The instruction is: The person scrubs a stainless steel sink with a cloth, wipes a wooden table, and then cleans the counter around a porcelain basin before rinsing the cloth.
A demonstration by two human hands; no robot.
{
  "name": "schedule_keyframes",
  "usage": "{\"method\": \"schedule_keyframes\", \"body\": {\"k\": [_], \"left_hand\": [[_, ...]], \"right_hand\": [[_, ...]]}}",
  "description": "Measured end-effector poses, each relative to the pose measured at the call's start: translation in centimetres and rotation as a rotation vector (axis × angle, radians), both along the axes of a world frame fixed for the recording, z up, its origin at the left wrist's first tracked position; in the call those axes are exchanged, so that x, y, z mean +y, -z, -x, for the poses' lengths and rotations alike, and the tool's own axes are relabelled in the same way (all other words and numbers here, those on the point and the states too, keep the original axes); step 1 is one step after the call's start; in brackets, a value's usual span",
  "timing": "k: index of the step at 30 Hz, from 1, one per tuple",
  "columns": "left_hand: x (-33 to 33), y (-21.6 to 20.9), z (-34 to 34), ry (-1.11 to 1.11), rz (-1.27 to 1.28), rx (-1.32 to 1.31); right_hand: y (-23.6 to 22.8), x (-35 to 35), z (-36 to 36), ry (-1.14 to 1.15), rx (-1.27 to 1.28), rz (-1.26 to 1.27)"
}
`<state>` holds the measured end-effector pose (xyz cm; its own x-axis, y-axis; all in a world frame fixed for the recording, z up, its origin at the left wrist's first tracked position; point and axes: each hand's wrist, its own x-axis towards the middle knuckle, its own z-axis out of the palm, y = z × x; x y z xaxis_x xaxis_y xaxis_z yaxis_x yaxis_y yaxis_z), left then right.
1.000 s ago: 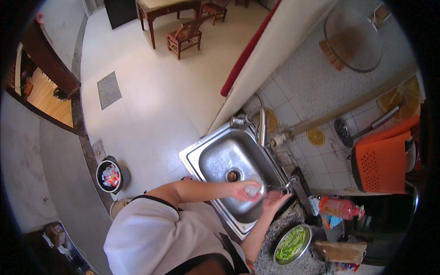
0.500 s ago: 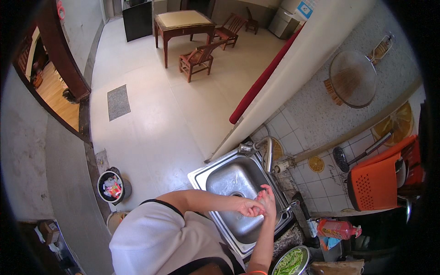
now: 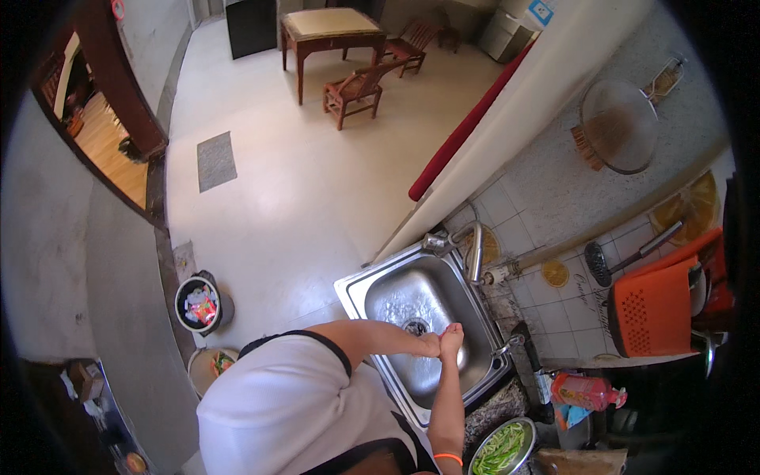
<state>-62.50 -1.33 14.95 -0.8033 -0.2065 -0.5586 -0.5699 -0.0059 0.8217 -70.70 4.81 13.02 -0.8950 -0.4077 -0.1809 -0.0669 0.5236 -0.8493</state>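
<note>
The left hand and right hand are held together, touching, over the sink; whether either is open, closed or gripping anything cannot be told. Beside the sink, green strips are held in a bowl, and a red bottle is placed near it.

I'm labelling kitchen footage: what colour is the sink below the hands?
Silver-grey; the sink shows best in the head view.

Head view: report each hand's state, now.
Left hand: against the right hand over the sink; open or closed, cannot be told.
Right hand: meets the left; open or closed, cannot be told.
</note>
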Motion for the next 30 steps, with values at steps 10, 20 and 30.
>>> {"method": "schedule_keyframes", "body": {"k": [10,20,30], "left_hand": [[1.6,2.4,-1.3,0.078,0.437,0.109],[-2.3,-1.0,-2.9,0.329,-0.311,-0.008],[-10.7,-1.8,-7.6,0.092,-0.050,0.442]], "right_hand": [[1.7,1.6,-1.9,0.166,-0.230,0.049],[-0.4,9.3,-3.1,0.012,-0.912,0.662],[-7.1,-0.1,-9.6,-0.547,-0.239,0.264]]}}
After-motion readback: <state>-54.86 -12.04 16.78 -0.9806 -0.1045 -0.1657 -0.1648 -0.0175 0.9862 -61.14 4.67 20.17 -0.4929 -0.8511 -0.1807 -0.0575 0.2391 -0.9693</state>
